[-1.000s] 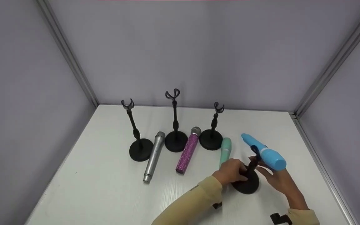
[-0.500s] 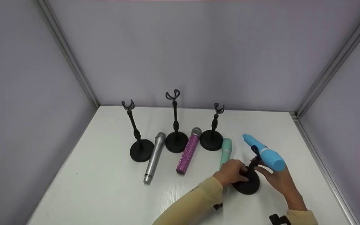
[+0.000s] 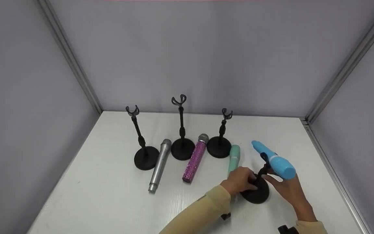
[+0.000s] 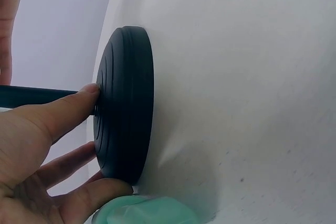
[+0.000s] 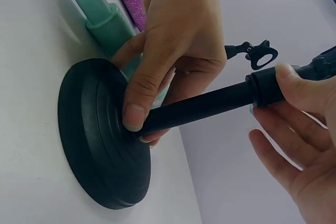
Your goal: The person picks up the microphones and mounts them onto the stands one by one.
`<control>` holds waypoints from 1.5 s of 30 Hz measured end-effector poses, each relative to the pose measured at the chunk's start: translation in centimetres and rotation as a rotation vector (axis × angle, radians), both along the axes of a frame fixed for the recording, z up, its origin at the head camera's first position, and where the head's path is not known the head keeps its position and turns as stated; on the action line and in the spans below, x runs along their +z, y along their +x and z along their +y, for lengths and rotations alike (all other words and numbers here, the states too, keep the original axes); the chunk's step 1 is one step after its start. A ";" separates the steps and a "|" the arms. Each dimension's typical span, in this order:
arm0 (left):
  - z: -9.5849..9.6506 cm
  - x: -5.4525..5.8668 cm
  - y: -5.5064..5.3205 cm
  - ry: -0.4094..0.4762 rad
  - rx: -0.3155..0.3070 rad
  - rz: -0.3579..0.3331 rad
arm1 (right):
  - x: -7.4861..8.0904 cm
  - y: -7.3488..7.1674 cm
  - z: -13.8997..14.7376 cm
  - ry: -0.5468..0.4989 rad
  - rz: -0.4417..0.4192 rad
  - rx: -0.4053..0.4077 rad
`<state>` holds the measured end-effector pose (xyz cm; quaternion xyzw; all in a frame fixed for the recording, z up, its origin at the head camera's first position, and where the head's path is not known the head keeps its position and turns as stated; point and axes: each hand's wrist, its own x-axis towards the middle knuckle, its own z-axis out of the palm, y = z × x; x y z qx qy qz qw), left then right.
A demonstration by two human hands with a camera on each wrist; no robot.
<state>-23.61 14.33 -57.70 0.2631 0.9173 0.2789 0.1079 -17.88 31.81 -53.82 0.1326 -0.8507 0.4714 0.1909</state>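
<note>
My left hand (image 3: 240, 179) grips a black microphone stand (image 3: 256, 195) low down, with the thumb on its round base (image 4: 126, 114) and fingers behind. Higher up, my right hand (image 3: 288, 190) pinches the collar (image 5: 266, 86) of the pole between thumb and fingers, as the right wrist view shows. A light blue microphone (image 3: 281, 165) lies in the clip at the top of this stand, tilted, its thick end towards me. A mint green microphone (image 3: 234, 157) lies right beside my left hand, which partly hides it. Whether the base touches the table fully, I cannot tell.
Three more black stands stand towards the back: left (image 3: 146, 158), middle (image 3: 182, 149) and right (image 3: 219, 148), their clips bare. A silver microphone (image 3: 159, 166) and a glittery purple microphone (image 3: 194, 161) lie between them on the white table (image 3: 109, 195). Grey walls enclose it.
The right hand's fingers have shifted slightly on the pole. The left hand, the stand and the blue microphone stay almost in place; the whole head view has dropped a little.
</note>
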 end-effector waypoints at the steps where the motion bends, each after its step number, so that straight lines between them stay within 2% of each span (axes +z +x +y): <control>1: -0.1 0.0 0.0 0.000 0.006 -0.006 | 0.0 0.0 -0.1 -0.003 -0.007 0.030; 6: -0.4 0.0 -0.1 0.002 0.032 -0.041 | 0.0 -0.2 -0.3 -0.060 -0.043 0.187; 11: -0.4 -0.1 0.0 0.018 0.030 -0.048 | -0.4 -0.3 -0.2 -0.113 -0.086 0.237; 17: -0.5 -0.3 0.3 0.006 -0.007 0.017 | -0.5 -0.1 -0.1 -0.117 -0.098 0.237; 22: -0.3 -0.2 0.4 0.020 -0.013 0.006 | -0.5 0.0 -0.1 -0.141 -0.091 0.198; 31: 0.2 0.2 0.2 0.020 0.012 -0.035 | -0.3 0.0 -0.4 -0.130 -0.034 0.048; 34: 0.2 0.2 0.2 0.025 0.015 -0.039 | -0.5 0.0 -0.3 -0.125 -0.038 0.030; 40: 0.2 0.0 0.0 0.017 0.005 -0.026 | -0.8 0.2 0.1 -0.140 -0.043 0.137; 45: 0.1 0.0 0.1 -0.003 -0.020 0.020 | -1.0 0.6 0.1 -0.177 -0.016 0.203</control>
